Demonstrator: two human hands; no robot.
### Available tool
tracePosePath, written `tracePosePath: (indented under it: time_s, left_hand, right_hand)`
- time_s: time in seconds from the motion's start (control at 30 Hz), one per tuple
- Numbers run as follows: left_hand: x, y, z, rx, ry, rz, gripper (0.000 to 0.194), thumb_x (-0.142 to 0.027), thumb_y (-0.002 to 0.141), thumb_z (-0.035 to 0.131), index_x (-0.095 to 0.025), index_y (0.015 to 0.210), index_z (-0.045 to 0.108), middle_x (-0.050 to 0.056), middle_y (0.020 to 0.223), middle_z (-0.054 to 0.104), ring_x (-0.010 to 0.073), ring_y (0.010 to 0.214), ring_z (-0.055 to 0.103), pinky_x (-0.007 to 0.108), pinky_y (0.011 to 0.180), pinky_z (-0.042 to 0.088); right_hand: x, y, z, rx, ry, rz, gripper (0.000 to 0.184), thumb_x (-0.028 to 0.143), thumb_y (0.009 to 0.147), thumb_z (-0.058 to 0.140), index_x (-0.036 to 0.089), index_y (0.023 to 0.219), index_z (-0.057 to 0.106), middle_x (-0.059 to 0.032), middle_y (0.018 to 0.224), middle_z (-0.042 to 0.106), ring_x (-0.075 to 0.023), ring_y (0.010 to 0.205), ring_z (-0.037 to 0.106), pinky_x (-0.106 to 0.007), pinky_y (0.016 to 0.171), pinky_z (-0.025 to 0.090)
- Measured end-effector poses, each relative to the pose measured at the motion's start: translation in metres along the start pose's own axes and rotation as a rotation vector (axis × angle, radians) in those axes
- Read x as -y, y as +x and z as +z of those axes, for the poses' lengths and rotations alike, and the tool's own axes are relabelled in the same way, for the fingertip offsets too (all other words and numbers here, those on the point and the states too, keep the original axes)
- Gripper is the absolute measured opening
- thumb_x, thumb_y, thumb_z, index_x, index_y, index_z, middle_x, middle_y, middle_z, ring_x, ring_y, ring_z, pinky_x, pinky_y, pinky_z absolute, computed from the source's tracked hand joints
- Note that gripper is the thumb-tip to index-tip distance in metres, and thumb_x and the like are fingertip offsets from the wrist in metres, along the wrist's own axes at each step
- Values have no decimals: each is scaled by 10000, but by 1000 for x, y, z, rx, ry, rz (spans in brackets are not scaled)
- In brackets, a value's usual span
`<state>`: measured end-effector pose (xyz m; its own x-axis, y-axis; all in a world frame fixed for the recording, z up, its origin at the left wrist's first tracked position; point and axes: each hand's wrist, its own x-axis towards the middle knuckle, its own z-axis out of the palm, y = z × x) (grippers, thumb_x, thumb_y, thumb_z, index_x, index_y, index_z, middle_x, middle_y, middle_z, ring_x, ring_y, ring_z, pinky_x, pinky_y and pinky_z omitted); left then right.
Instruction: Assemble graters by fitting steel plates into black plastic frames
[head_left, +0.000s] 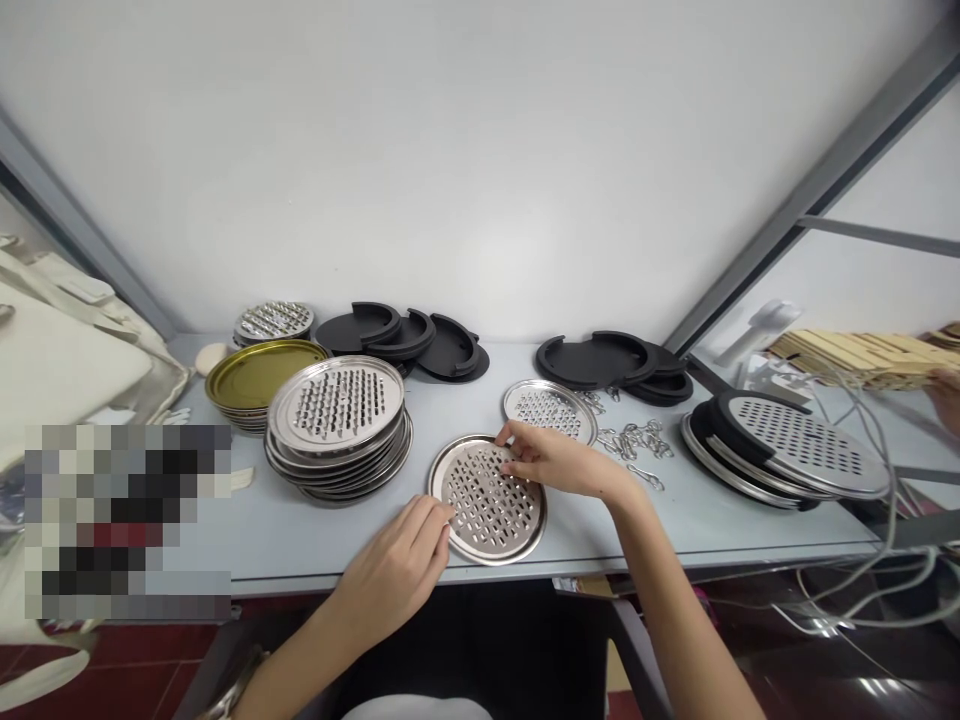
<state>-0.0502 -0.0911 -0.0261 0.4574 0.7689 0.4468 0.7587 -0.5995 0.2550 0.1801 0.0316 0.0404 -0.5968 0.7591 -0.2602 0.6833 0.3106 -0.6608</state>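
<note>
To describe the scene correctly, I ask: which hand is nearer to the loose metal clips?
Right. The right hand is just left of the metal clips, over the round grater; the left hand is farther, at the grater's left rim.

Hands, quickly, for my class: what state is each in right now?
Left hand: curled at the rim of the grater disc; grip cannot be told.
Right hand: partly open, thumb and forefinger apart over the disc.
</note>
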Motion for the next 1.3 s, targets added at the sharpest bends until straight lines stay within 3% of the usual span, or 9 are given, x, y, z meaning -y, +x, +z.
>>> tracePosePath:
  time_s: [0.43,0.63,1.0,1.3]
  left_hand:
    - [1,0,1,13,51,17,218,-102,937,380,-138,1084,538,85,946,606,206,928,594,363,834,506]
    - [1,0,0,47,66,22,199,-99,937,374,-138,1060,526,87,951,593,210,921,582,370,821,503]
    - [0,0,0,37,53,23,171,-91,930,377,-148,1017,514,71,917,577,203,891,575,363,799,497]
    - [-1,0,0,-24,-43,-26,144,-76,907,398,-175,952,492,33,847,546,168,815,566,310,756,484]
  right_hand:
    - [12,-9,5,-139,-156,72,218,224,811,610,148,1013,641,-94,992,641,-193,852,598,-291,736,468]
    - [22,-6,11,-178,-242,41,182,160,821,567,156,953,691,-83,928,635,-196,848,599,-284,752,443]
    - [23,-5,12,-160,-185,20,135,86,789,544,173,867,612,-58,876,642,-174,803,604,-257,691,439]
    - [17,4,14,-186,-126,-110,132,78,798,546,170,873,604,-55,871,645,-172,814,605,-269,710,456]
